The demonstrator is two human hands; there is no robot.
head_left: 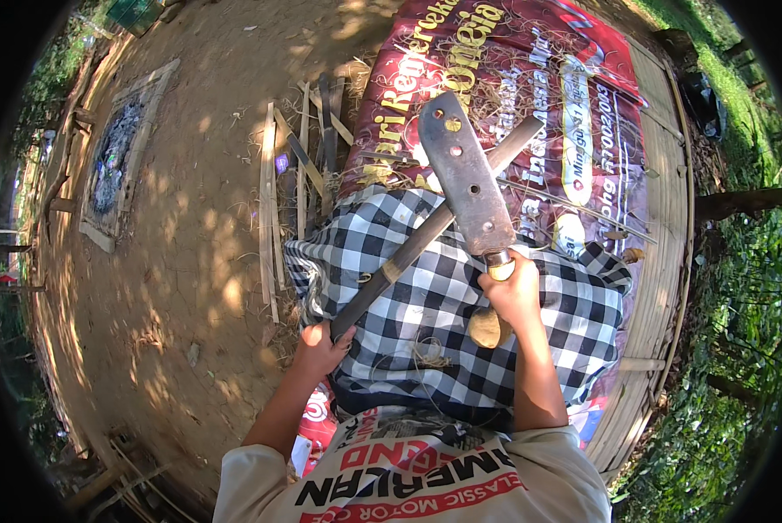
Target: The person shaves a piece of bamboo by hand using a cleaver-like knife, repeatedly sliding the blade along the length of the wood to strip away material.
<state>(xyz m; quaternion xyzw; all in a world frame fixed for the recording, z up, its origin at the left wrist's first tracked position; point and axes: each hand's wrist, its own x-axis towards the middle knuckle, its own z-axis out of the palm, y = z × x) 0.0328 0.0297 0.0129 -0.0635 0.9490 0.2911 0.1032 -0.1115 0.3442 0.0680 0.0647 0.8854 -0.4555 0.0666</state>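
My left hand [323, 350] is closed around the lower end of a long dark bamboo strip [363, 305]. The strip slants up and away to the right, with a paler node ring partway along. In my right hand [514, 292] is a cleaver [467, 170], gripped by its wooden handle with a rounded butt [489, 328]. Its broad grey blade, dotted with several round inlays and a hole, points away from me. The blade crosses over the strip and hides part of it; whether they touch I cannot tell. A black-and-white checked cloth [426, 322] covers my lap beneath both.
A dark red printed banner [369, 131] strewn with curly shavings [530, 44] lies ahead on a bamboo-slat platform [661, 218]. Several split strips [269, 200] rest on the bare earth to the left. Farther left is a framed ash patch [119, 157]. Greenery borders the right side.
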